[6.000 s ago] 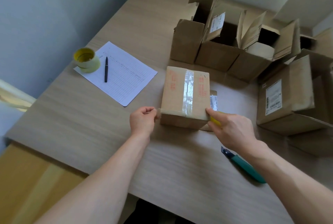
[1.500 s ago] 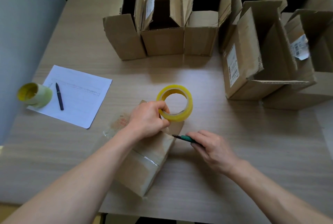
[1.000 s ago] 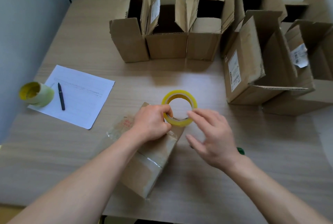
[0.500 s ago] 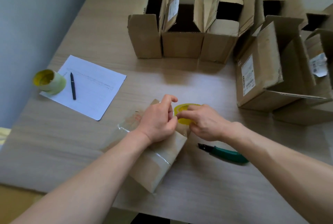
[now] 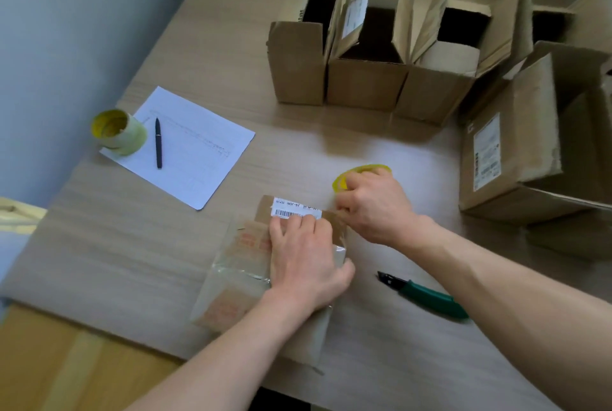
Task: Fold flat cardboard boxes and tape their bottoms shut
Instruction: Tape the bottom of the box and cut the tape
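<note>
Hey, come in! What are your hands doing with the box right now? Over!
Left hand pressing flat on box. Right hand gripping yellow tape roll. Green cutter lying clear.

- You have one view only, from the camera on your head.
- It looks forward and steeply down across the counter [image 5: 139,245].
- It sits close above your forearms; the counter's near edge shows at the bottom, a wall at left.
</note>
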`<state>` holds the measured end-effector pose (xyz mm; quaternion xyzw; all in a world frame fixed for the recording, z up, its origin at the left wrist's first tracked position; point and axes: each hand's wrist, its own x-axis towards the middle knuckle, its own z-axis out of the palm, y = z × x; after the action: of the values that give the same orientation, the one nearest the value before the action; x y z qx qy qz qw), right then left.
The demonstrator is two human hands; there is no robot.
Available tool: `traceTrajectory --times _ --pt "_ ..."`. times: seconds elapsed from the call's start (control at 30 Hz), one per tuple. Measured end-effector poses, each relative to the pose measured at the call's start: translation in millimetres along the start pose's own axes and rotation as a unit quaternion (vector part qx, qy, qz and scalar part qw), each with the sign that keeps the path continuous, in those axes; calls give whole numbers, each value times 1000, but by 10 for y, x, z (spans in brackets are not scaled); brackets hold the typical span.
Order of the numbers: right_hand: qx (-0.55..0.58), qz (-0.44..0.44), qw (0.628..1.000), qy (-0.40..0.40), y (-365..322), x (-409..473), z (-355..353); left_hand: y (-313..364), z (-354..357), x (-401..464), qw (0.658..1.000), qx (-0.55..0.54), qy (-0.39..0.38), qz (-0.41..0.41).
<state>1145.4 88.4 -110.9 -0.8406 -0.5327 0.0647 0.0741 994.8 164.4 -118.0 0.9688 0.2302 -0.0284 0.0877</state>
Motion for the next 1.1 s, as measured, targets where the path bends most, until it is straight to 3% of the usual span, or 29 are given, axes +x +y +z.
traceTrajectory --times 0.17,0.3,0.43,0.73,0.97,1.0,1.1 --pt "127 147 967 165 -60 156 -38 -23 45 27 999 -22 30 5" --pt "253 289 908 167 -169 8 141 54 0 108 999 -33 -7 -39" --pt "302 377 861 158 -195 -229 338 89 -3 127 997 -40 -18 -60" --pt "325 411 826 206 -275 -425 347 90 -9 128 996 -36 -43 -73" --pt "348 417 811 217 -404 -421 355 115 -72 126 984 -132 -22 -114" --pt "354 420 808 213 -431 -406 357 113 -110 120 975 -187 3 -122" --pt "379 418 800 204 -544 -343 348 -55 -353 24 901 -393 145 -114"
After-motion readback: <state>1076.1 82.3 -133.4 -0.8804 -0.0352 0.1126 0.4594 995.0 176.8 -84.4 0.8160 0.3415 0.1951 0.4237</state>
